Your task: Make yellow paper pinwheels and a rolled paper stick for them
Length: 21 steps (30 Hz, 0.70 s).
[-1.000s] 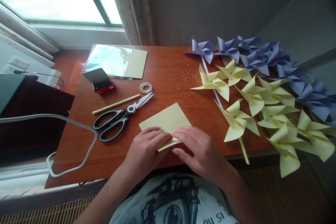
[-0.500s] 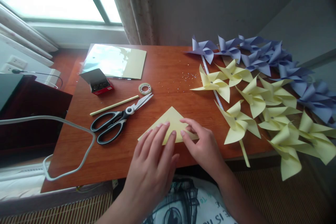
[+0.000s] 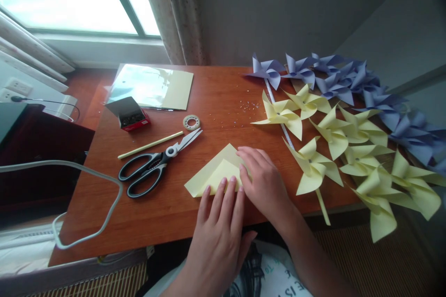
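A pale yellow paper sheet (image 3: 209, 177) lies on the wooden table, with a lighter folded flap over its front part. My left hand (image 3: 223, 222) rests at the sheet's near edge, fingers stretched and slightly apart, their tips on the flap. Around the sheet's right corner, the bent fingers of my right hand (image 3: 263, 178) lie close together, with the thumb on the paper; that corner is hidden. Black-handled scissors (image 3: 163, 162) lie left of the sheet, blades partly apart. Beyond them are a yellow paper stick (image 3: 150, 145) and a tape roll (image 3: 191, 122).
Several yellow pinwheels (image 3: 310, 161) and purple pinwheels (image 3: 266, 70) crowd the table's right side. A small red box (image 3: 134, 120) with its lid up and a glossy packet of paper (image 3: 179, 90) stand back left. A white cable (image 3: 113, 213) loops over the left edge. Tiny scraps (image 3: 249, 106) dot the back.
The paper has gone from a triangle shape to one showing a folded flap at its front. My left hand has slid right and nearer me; the right hand has closed over the right corner.
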Tool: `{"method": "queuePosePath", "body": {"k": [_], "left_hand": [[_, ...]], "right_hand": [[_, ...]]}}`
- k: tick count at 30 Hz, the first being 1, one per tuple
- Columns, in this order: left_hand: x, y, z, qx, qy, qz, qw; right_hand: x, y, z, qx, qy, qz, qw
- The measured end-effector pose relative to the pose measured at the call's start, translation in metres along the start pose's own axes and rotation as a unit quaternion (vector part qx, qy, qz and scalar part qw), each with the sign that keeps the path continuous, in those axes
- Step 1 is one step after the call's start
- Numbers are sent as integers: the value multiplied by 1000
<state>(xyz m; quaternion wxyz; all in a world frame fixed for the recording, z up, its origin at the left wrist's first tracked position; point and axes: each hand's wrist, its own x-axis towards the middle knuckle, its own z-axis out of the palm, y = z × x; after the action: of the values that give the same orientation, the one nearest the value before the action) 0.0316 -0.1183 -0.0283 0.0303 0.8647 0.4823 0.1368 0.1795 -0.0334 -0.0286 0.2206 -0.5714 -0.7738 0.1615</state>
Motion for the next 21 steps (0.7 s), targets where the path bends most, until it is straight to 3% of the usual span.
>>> {"method": "queuePosePath", "body": {"k": [4, 10, 17, 21], "left_hand": [[0, -3, 5, 0, -14, 12, 1000], [4, -8, 10, -25, -26, 2, 999], [12, -11, 13, -53, -41, -17, 998], [12, -12, 13, -62, -39, -17, 997]], "right_hand": [[7, -1, 2, -62, -45, -41, 996], [5, 0, -2, -45, -80, -52, 994], [8, 3, -3, 30, -69, -45, 996], [11, 2, -1, 91, -34, -22, 995]]}}
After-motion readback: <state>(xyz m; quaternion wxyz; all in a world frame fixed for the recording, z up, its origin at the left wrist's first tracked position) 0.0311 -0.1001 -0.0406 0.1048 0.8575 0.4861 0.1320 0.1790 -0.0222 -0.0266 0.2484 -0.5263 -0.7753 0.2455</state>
